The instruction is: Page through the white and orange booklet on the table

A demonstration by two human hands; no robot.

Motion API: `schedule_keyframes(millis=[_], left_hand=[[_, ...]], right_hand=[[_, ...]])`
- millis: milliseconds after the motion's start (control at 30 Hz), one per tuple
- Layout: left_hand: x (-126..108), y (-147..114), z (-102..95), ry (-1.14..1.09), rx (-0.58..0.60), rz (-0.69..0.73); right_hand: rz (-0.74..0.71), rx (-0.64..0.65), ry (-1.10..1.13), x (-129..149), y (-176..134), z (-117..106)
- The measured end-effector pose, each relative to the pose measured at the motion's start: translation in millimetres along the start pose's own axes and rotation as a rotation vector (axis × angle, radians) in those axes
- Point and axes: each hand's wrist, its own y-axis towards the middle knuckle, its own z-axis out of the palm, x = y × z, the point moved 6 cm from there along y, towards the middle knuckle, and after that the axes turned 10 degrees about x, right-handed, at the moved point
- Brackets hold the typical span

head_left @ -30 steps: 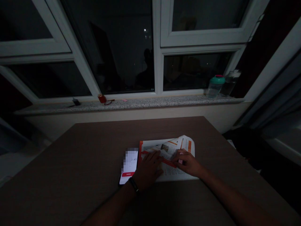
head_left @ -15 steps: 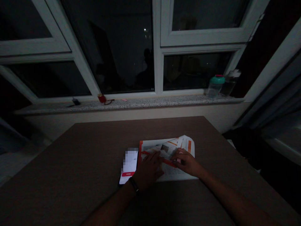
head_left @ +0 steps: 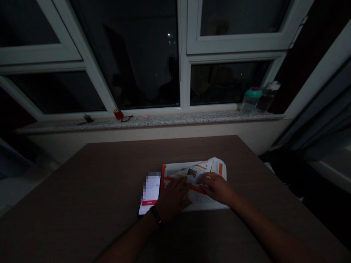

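A printed paper sheet (head_left: 203,166) with orange and red bands lies on the table, its upper right part folded over diagonally toward the lower left. My left hand (head_left: 171,199) rests on its left side, fingers stretched out over the folded part, a dark band on the wrist. On the fold's right side lies my right hand (head_left: 216,188), its fingers extended and pressing the paper near the red strip. A small pale spot shows at one of its fingers, too dim to name. Beside my left hand, a phone (head_left: 150,190) lies with its screen lit.
The brown table (head_left: 109,175) stands below a window. On the speckled sill (head_left: 170,118) are a shaker bottle (head_left: 251,102) with a teal lid, a clear bottle (head_left: 270,96), a small red bottle (head_left: 118,114) and a dark small item (head_left: 88,118). Curtains hang at both sides.
My right hand has moved slightly left along the fold, and its fingers have gone from bent to flatter on the paper. My left hand stays in place.
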Motion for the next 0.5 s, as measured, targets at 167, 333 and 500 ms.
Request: schedule_keyframes(millis=[167,333,500], left_hand=[[-0.4,-0.3,1.0,0.012,-0.027,0.014],[-0.3,-0.9,1.3,0.016,-0.014,0.015],[-1.0,-0.2,0.8,0.005,-0.020,0.025]], right_hand=[[0.002,-0.032,-0.015,3.8,5.8,-4.7],[-0.076,-0.041,0.083,1.7,10.1,1.7],[-0.072,-0.026,0.139,-6.3,10.2,9.3]])
